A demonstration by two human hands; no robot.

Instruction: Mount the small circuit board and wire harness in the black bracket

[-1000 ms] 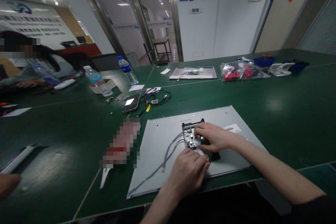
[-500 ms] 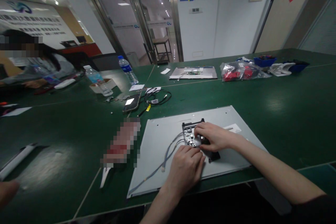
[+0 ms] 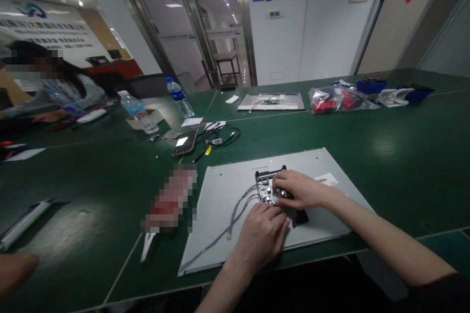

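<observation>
A flat light-grey metal panel [image 3: 227, 186] lies before me, looking like the back of a display. On its middle sits a black plastic bracket [image 3: 301, 217] holding a small circuit board [image 3: 265, 193] with silvery parts. My left hand [image 3: 262, 230] is closed at the bracket's near left edge, its fingertips partly hidden. Curled over the bracket from the right, my right hand [image 3: 299, 190] has thumb and fingers pinched on it. Grey cables [image 3: 235, 215] run left from the board, and one loose white connector [image 3: 228, 236] rests on the panel.
Left of the panel lies a blurred-out reddish object [image 3: 171, 198]. Beyond it are a phone [image 3: 184, 143], a coiled black cable [image 3: 229, 139] and bottles [image 3: 179, 98]. Another panel [image 3: 271, 101] and a plastic bag [image 3: 340, 100] lie far back. A person [image 3: 69, 83] sits at left.
Both hands stay on the bracket with only slight finger shifts. At the lower left edge, a blurred fingertip reaches further into view.
</observation>
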